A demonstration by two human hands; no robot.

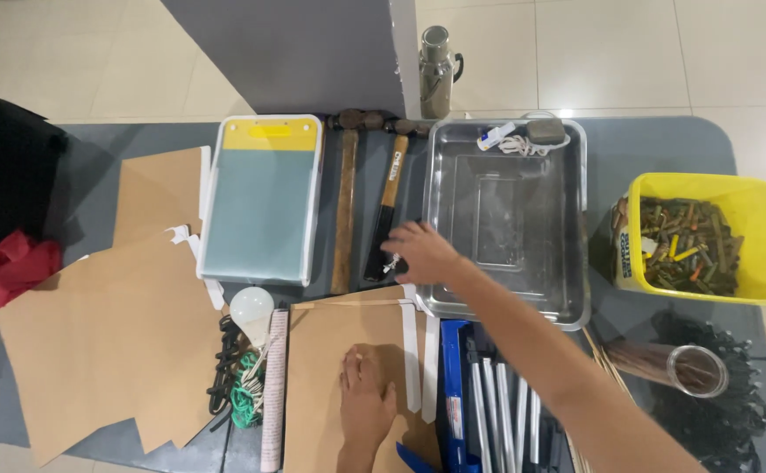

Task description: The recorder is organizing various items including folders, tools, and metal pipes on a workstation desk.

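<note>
Brown paper envelope lies flat on the grey worktop, and the left hand presses it down with its grip spread open and flat, clasping nothing. The right hand reaches across to the dark-handled hammer, fingers loosely curled over the lower end of the handle beside the steel tray; whether they have closed on it I cannot tell. A wooden-handled hammer lies just to the left, next to a flat yellow-and-grey case. To take the hammer well, the hand should wrap fully around the handle, lift it straight up clear of the tray rim, and the left palm should keep the envelope from sliding. A yellow tub of small cylinders sits well apart at the right.
</note>
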